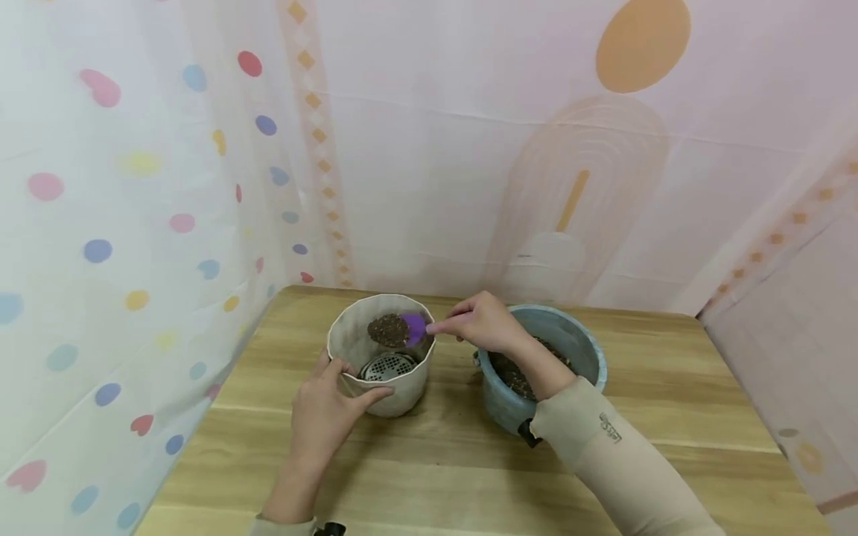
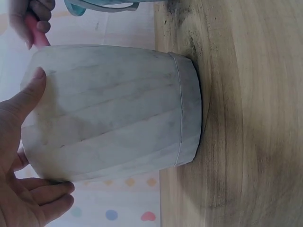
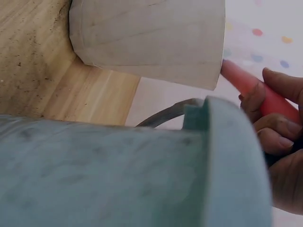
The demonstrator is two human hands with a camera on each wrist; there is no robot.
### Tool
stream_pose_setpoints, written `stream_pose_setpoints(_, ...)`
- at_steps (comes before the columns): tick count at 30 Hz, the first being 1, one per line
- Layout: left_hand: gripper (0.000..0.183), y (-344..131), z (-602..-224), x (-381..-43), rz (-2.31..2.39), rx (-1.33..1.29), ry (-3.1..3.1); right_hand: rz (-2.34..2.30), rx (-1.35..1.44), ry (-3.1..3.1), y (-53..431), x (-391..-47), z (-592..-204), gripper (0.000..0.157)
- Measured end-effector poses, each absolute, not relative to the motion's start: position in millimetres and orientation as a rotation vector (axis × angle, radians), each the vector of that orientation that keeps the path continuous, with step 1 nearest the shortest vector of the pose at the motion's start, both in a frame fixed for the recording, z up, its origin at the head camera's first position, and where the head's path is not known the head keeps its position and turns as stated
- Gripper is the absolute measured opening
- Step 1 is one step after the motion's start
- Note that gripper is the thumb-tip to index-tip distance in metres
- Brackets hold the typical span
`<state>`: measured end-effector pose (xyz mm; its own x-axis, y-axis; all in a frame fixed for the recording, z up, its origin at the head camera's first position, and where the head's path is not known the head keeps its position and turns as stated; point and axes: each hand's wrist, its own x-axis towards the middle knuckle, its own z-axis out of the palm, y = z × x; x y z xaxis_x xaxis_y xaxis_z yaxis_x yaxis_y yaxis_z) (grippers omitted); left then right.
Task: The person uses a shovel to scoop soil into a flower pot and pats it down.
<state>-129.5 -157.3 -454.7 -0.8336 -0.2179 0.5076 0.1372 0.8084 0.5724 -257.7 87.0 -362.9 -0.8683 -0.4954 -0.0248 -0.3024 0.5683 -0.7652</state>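
Observation:
A whitish faceted plant pot stands on the table, with a round perforated grid visible at its bottom. My left hand grips the pot near its rim, thumb on the near side and fingers round the left side. In my right hand is a small trowel with a purple blade and a pinkish-red handle. Dark soil heaps on the blade, which is over the inside of the pot. To the right stands a blue-grey bucket holding more soil, partly hidden by my right forearm.
The wooden table reaches back to a patterned curtain. Soil crumbs lie on the wood between pot and bucket. The bucket has a handle at its side.

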Motion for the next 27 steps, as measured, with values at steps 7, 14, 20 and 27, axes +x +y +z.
stream_pose_setpoints(7,0.062,-153,-451,-130,-0.819,0.087,-2.477,-1.088,-0.723,2.605,80,-260,-359,0.022)
stream_pose_setpoints(14,0.063,-154,-452,-128,-0.797,0.102,-2.471,-1.022,-0.752,2.610,73,-261,-356,0.025)
stream_pose_setpoints(20,0.063,-152,-454,-132,-0.809,0.074,-2.476,-0.887,-0.791,2.710,70,-261,-354,0.034)
stream_pose_setpoints(27,0.060,-151,-453,-136,-0.819,0.053,-2.505,-0.570,-0.893,2.935,66,-256,-360,0.028)
